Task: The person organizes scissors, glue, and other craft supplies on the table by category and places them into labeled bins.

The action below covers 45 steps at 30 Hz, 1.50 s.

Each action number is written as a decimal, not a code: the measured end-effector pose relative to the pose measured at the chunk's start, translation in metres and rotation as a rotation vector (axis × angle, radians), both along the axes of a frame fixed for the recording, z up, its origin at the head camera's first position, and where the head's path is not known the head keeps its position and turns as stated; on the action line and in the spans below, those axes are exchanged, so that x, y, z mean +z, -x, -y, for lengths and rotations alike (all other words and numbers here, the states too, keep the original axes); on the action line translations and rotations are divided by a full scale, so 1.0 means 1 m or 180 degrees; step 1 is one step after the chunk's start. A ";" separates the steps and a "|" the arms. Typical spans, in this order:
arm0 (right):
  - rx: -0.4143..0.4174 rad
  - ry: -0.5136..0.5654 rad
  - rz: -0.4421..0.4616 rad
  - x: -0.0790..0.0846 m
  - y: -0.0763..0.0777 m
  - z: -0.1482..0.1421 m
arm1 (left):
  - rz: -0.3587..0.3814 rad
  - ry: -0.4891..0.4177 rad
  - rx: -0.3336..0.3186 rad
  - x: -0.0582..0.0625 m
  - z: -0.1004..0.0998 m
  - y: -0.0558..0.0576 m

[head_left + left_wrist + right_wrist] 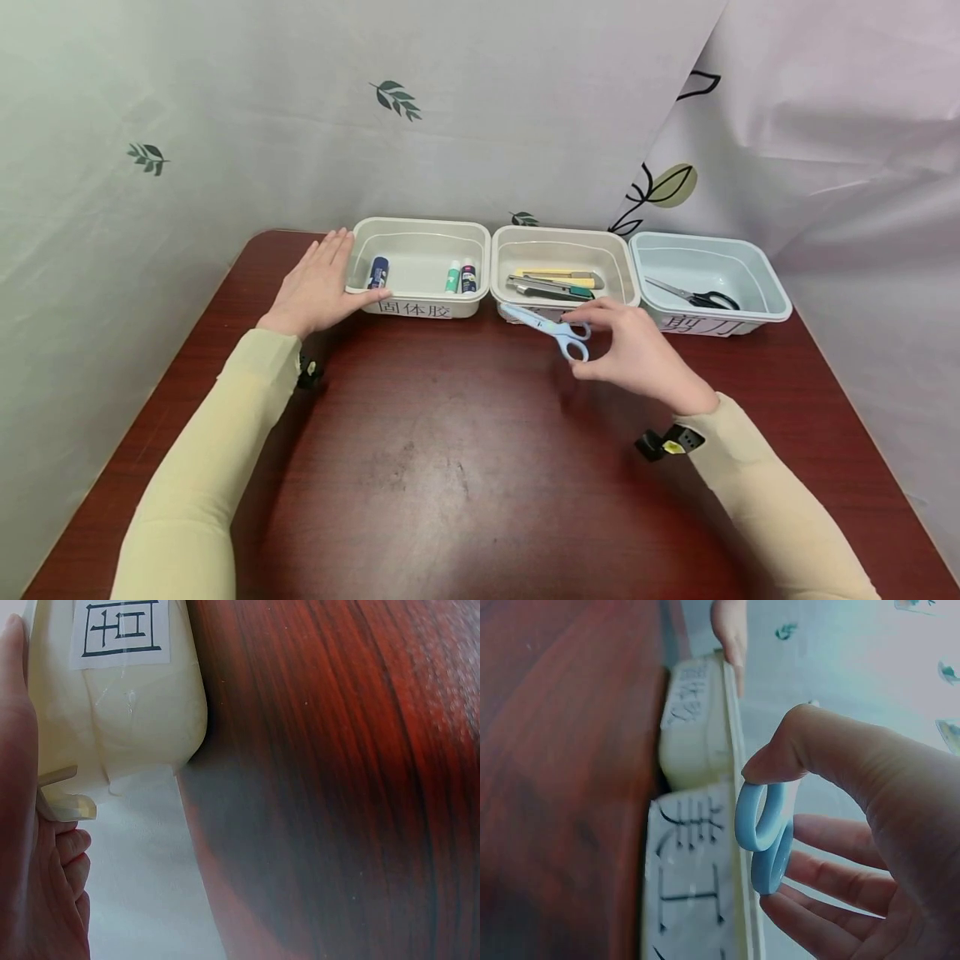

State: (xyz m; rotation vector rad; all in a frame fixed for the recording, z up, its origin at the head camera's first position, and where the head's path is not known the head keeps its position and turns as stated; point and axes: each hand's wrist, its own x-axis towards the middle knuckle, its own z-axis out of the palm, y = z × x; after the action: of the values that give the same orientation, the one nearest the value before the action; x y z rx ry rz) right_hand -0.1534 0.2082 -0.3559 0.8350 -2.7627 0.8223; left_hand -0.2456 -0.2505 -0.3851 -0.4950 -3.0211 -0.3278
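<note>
My right hand (626,350) pinches a pair of light blue scissors (551,326) by the handle loops, thumb on one loop and fingertips on the other. The blades point left, in front of the middle bin (558,237). In the right wrist view the two loops (756,817) show between thumb and fingers. My left hand (318,287) rests on the left corner of a cream bin (420,222), fingers straight along its side and thumb over the front rim. Glue sticks (378,272) lie in that bin. The left wrist view shows the bin's labelled front (142,705).
Several utility knives (555,285) lie in the middle bin. A light blue bin (761,279) at the right holds black-handled scissors (712,300). The three bins stand in a row along the back of the dark red table (420,450), before a patterned curtain (300,100).
</note>
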 end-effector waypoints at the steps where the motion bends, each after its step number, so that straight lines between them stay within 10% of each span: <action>1: -0.0024 0.0019 -0.0014 0.002 0.000 -0.003 | 0.0004 0.0003 -0.0001 0.000 0.000 0.000; 20: -0.0740 0.0298 -0.0120 0.044 0.014 -0.081 | -0.0008 0.0007 0.0005 0.001 0.000 -0.002; 45: -0.1249 -0.0641 0.0339 0.045 0.075 -0.180 | -0.0014 -0.0019 0.0007 0.002 0.000 -0.002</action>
State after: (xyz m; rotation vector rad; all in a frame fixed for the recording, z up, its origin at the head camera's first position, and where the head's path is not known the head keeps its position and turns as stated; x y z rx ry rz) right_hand -0.2283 0.3882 -0.3106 0.2579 -2.9922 0.5367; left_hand -0.2432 -0.2507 -0.3836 -0.4912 -3.0155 -0.3352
